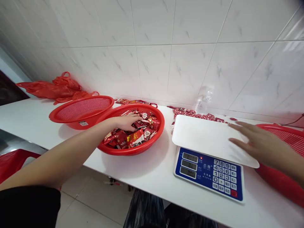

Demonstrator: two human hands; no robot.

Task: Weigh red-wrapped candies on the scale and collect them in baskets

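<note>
Dozens of packets (pixel 135 137), mostly red, heaped in a red basket (pixel 130 152) near the middle of a white table (pixel 142 172). Left hand (pixel 128 122) palm down on the heap, fingers loosely spread and slightly bent; impossible to tell whether pinching a packet. To the right of the basket, a scale (pixel 209 174) with a blue keypad panel, three small displays and a white plate (pixel 201 133). Right hand (pixel 249 137) over the plate's right side, fingers spread apart, slightly blurred; contact with the plate hard to judge. Just left, a second basket (pixel 54 118), also red, with red bags (pixel 54 88) beyond. At far right, partly hidden, a third basket (pixel 294 137). Behind, along a tiled wall (pixel 152 69), more red packets.
</note>
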